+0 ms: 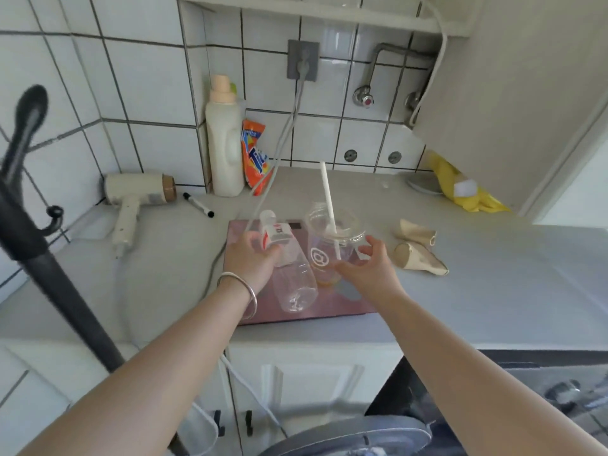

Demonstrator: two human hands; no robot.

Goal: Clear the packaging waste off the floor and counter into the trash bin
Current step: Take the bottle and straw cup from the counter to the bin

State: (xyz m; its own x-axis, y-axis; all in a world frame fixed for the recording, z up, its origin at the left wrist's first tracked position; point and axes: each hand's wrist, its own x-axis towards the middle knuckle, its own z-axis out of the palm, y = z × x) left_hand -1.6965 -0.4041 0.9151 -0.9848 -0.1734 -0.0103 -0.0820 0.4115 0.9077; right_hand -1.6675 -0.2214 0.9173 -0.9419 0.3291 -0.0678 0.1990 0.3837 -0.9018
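The left hand (251, 258) grips a clear bottle (289, 274) over the pink scale (329, 307) on the desk (493, 291). The right hand (368, 264), fingers spread, reaches around the plastic cup (324, 255) standing on the scale.

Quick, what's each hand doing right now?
Left hand: grips the empty plastic bottle.
Right hand: open, fingers spread beside the clear cup, not gripping it.

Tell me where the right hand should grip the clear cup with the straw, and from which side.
Grip the clear cup around its mid wall, below the wider lid rim, coming from its right, where the right hand is open. It stands upright on the pink scale; the left hand, holding the bottle, blocks its left. Avoid the tilted straw.
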